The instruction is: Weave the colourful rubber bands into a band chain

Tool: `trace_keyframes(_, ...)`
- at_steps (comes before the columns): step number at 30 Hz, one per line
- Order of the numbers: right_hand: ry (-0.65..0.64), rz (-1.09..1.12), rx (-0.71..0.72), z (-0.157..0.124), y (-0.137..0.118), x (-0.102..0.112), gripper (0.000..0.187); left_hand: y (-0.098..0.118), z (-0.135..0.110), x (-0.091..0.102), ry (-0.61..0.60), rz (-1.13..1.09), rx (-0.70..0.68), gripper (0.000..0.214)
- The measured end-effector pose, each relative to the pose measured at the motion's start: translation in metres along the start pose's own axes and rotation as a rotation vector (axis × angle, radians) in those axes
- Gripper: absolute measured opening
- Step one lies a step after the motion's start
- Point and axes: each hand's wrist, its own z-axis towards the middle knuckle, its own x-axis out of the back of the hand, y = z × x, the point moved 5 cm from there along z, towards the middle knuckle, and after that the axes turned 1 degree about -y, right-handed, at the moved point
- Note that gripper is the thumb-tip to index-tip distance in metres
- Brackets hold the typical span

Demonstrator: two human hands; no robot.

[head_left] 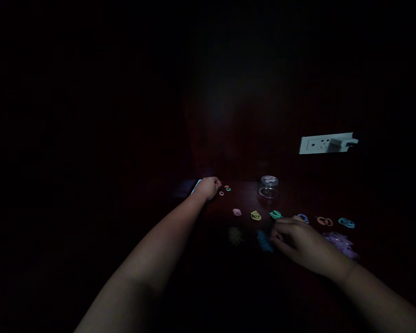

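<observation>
My left hand reaches far out with its fingers closed; whatever they hold, if anything, is too small to tell. Beside its fingertips lie loose small hair ties: a pale pink one and a green one. My right hand is nearer, thumb and fingers bent together at the edge of a blue spiky-looking piece; I cannot tell what is in the pinch. Around it are groups of hair ties: pink, yellow, green, purple-blue, orange and teal.
A clear round jar with a lid stands behind the row. A yellowish spiky piece and a purple frilly bundle lie in front. A socket plate with a plug is on the wall. The surroundings are very dark.
</observation>
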Motion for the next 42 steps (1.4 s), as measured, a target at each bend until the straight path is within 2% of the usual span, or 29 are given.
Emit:
trace_keyframes(5, -0.001, 0.002, 0.003, 0.0, -0.001, 0.0, 0.019, 0.018, -0.019, 0.0, 0.039, -0.157, -0.024, 0.015)
trace_keyframes(10, 0.083, 0.008, -0.019, 0.001, -0.002, 0.006, 0.009, 0.054, -0.05, -0.021, 0.029, -0.468, -0.051, 0.018)
trace_keyframes(11, 0.115, 0.011, -0.031, 0.001, -0.001, 0.007, 0.011, 0.063, -0.059, -0.027, 0.011, -0.537, -0.056, 0.017)
trace_keyframes(14, 0.215, 0.039, -0.062, 0.001, 0.002, 0.009, 0.027, 0.085, -0.084, -0.046, -0.104, -0.991, -0.025, 0.017)
trace_keyframes(18, 0.286, 0.102, -0.038, -0.001, 0.004, 0.01, 0.038, 0.107, -0.108, -0.053, -0.249, -1.17, -0.126, 0.026)
trace_keyframes(21, 0.283, 0.114, 0.026, -0.001, -0.001, 0.012, 0.024, 0.112, -0.115, -0.051, -0.273, -1.153, -0.193, 0.027)
trace_keyframes(24, 0.264, 0.108, 0.061, -0.001, -0.006, 0.015, 0.012, 0.113, -0.117, -0.048, -0.233, -1.05, -0.233, 0.026)
trace_keyframes(31, 0.224, 0.083, 0.061, -0.001, -0.01, 0.016, 0.011, 0.116, -0.125, -0.038, -0.139, -0.775, -0.366, 0.015)
trace_keyframes(37, 0.247, 0.097, 0.071, -0.001, -0.006, 0.014, 0.009, 0.117, -0.128, -0.028, -0.045, -0.597, -0.47, 0.009)
trace_keyframes(42, 0.257, 0.105, 0.07, -0.002, -0.008, 0.016, 0.01, 0.119, -0.13, -0.025, 0.028, -0.481, -0.593, 0.02)
